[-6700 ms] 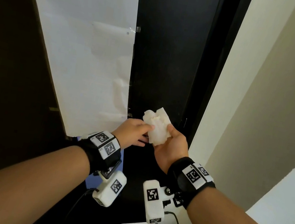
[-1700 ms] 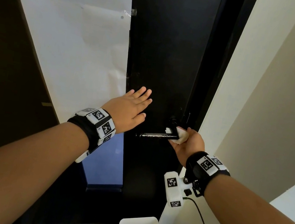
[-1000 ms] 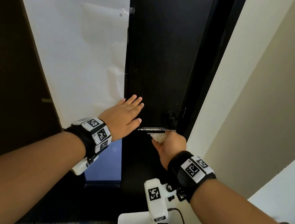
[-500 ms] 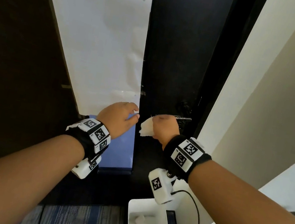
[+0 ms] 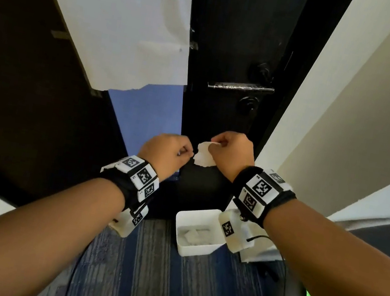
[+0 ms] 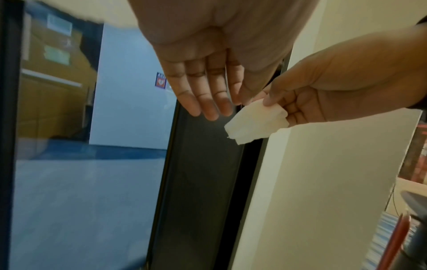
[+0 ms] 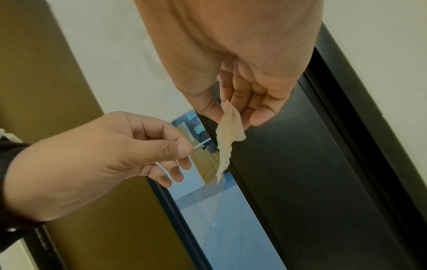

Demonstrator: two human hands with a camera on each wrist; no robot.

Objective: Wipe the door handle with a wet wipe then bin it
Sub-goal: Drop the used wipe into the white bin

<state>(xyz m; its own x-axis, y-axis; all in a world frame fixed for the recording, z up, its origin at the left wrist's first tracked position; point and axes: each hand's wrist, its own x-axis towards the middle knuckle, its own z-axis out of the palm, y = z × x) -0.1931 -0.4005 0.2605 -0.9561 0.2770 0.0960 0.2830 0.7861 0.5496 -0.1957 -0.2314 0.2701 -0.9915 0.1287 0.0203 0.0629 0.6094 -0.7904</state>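
The black door (image 5: 236,37) stood shut in its frame, with white paper (image 5: 123,17) taped over the glass panel beside it, probably to block the view through. The carpet (image 5: 141,269) ran up to the threshold. A small white bin (image 5: 181,229) sat on the carpet at the foot of the door, directly below the hands, likely parked there so the wipe could simply be dropped. White crumpled pieces already lay inside it.

The door handle (image 5: 241,87) stuck out level from the door, well above both hands, with nothing touching it. It showed streaks, which could be wetness; cannot tell for sure. Wiping looked finished, binning not yet done.

The right hand (image 5: 233,152) hung in front of the lower door, thumb and fingertips pinching the top of the wet wipe (image 5: 204,156) so the rest dangled free. That light pinch suited a quick release. The wipe was in the air, above the bin, not yet in it.

The left hand (image 5: 164,151) sat just beside the wipe, fingers loosely curled and relaxed, holding nothing. In the right wrist view its thumb tip was near the wipe's edge but apart from it.
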